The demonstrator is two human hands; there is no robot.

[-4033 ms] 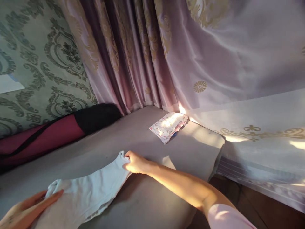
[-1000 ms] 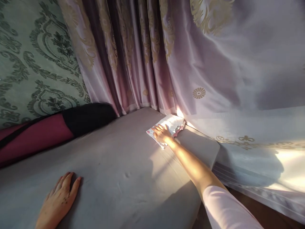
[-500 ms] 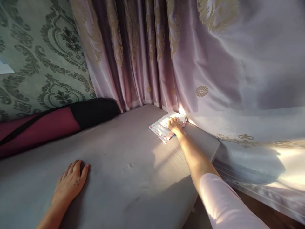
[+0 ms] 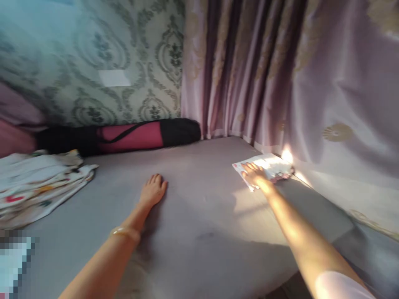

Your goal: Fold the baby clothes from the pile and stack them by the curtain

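Near the far right corner of the grey-sheeted bed (image 4: 193, 232) lies a folded white cloth (image 4: 274, 164) with a small pink print, partly in bright sunlight. My right hand (image 4: 254, 173) rests on the left part of this cloth, fingers stretched out over it and pressing it flat. Around the middle of the sheet, my left hand (image 4: 153, 190) lies palm down with nothing in it, its fingers extended. A pale bangle (image 4: 124, 232) circles my left wrist.
A long pink and black bag (image 4: 134, 137) runs along the patterned wall. At the left lies a crumpled white printed cloth (image 4: 40, 187). Mauve curtains (image 4: 243, 74) hang down to the bed's far edge and right side. A blurred pale patch (image 4: 14, 261) fills the lower left corner.
The view has swung left, bringing the crumpled cloth into sight. My right hand has shifted from the folded cloth's right part to its left part. My left hand still lies flat on the sheet.
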